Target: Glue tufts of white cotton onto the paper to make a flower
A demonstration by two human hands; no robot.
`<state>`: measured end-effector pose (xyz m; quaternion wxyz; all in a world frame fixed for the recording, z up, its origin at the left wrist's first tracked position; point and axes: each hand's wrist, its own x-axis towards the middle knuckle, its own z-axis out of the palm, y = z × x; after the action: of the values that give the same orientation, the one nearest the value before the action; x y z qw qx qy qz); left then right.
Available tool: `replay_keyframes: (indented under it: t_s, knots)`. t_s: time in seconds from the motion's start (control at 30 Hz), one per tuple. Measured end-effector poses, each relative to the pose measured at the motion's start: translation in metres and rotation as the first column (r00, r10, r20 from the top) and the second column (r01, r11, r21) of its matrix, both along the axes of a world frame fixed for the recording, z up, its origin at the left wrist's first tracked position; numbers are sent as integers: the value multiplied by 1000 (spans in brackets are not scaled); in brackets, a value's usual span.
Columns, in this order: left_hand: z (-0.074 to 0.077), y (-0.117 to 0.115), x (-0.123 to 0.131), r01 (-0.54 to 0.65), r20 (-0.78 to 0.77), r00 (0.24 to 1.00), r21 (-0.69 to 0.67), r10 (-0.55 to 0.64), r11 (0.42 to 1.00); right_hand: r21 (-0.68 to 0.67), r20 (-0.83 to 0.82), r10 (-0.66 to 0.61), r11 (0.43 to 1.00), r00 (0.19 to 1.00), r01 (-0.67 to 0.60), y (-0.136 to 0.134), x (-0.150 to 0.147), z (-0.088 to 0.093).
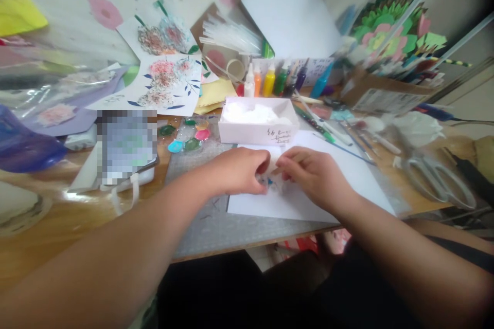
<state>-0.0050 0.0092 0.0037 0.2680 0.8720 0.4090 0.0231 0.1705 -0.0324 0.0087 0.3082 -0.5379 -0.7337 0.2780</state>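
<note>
My left hand (237, 170) and my right hand (314, 176) meet over a white sheet of paper (358, 180) on a grey cutting mat (216, 226). Both hands pinch a small white wad, perhaps tissue or cotton (273, 164), between their fingertips. Small blue marks (269, 182) show on the paper just under the fingers. Behind the hands stands an open white box (258, 122) filled with white fluffy material, with handwriting on its front.
Bottles of coloured paint (270, 81) stand behind the box. Flower pictures on paper (165, 79) and small colour blobs (187, 139) lie to the left. Scissors (440, 177), pens and brushes (328, 128) lie right. A cardboard box with paper flowers (389, 36) is back right.
</note>
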Motion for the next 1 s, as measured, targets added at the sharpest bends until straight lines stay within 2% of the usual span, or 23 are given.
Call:
replay_keyframes:
  t_s: [0.1, 0.2, 0.3, 0.4, 0.47, 0.53, 0.6, 0.77, 0.87, 1.0]
  knots:
    - [2, 0, 0, -7, -6, 1000, -11, 7, 1000, -29, -151, -150, 989, 977, 147, -3, 10, 2]
    - [2, 0, 1, -31, -1, 1000, -5, 31, 1000, 17, -183, -167, 985, 969, 173, -9, 22, 7]
    - [2, -1, 1, -66, 17, 998, -7, 66, 998, 48, -67, -92, 994, 993, 95, -16, 35, 13]
    - [1, -1, 2, -102, 28, 994, -26, 103, 994, 149, 212, 11, 988, 977, -43, -17, 49, 16]
    - [1, -1, 2, -119, 42, 992, -40, 121, 992, 201, 404, -30, 978, 914, -56, -11, 61, 14]
    - [0, 0, 3, -132, 59, 989, -41, 134, 990, 203, 501, -127, 979, 856, 27, 0, 76, 9]
    - [-1, 0, 3, -138, 70, 988, -31, 140, 990, 160, 522, -144, 985, 840, 70, 11, 90, 3]
    - [-4, 2, 2, -132, 79, 988, -45, 135, 990, 41, 580, -36, 999, 814, 15, 20, 99, -6]
    - [-4, 2, 2, -135, 79, 987, -54, 139, 989, 75, 580, -59, 997, 813, 18, 18, 91, -6]
    - [-3, 3, 3, -140, 77, 987, -57, 144, 989, 96, 582, -137, 990, 802, 100, 18, 79, -5]
